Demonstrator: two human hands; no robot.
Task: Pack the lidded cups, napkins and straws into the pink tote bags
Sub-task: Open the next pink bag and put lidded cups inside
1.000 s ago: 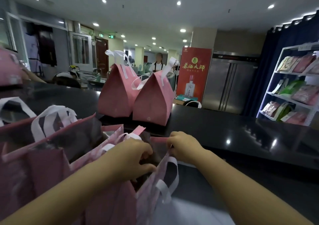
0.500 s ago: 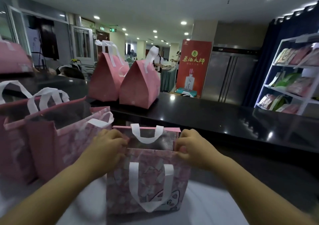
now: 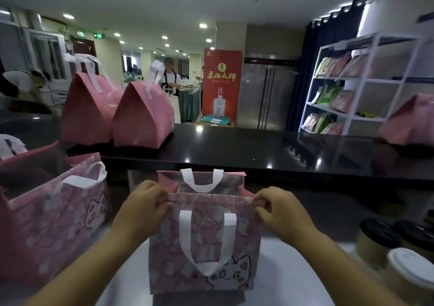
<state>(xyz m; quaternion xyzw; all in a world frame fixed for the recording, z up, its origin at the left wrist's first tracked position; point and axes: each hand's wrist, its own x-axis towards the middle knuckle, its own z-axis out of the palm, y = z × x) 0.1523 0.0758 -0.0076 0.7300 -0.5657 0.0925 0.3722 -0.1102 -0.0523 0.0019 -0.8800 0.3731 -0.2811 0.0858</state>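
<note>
A pink tote bag [image 3: 204,242] with a cat print and white handles stands upright on the white surface right in front of me. My left hand [image 3: 143,202] pinches the left end of its top rim, and my right hand [image 3: 279,209] pinches the right end, holding the mouth apart. Lidded paper cups stand at the lower right: one with a white lid [image 3: 408,270] and two with black lids [image 3: 378,233]. Napkins and straws are not visible.
Another cat-print tote [image 3: 54,221] stands open at my left. Two closed pink bags [image 3: 143,115] sit on the raised black counter [image 3: 270,150], another at the far right [image 3: 411,122]. A white shelf of packets [image 3: 342,91] stands beyond. A person stands in the background.
The bag has been pulled out from the pile at the left and set upright in front of me. The view has swung right, bringing the cups into sight.
</note>
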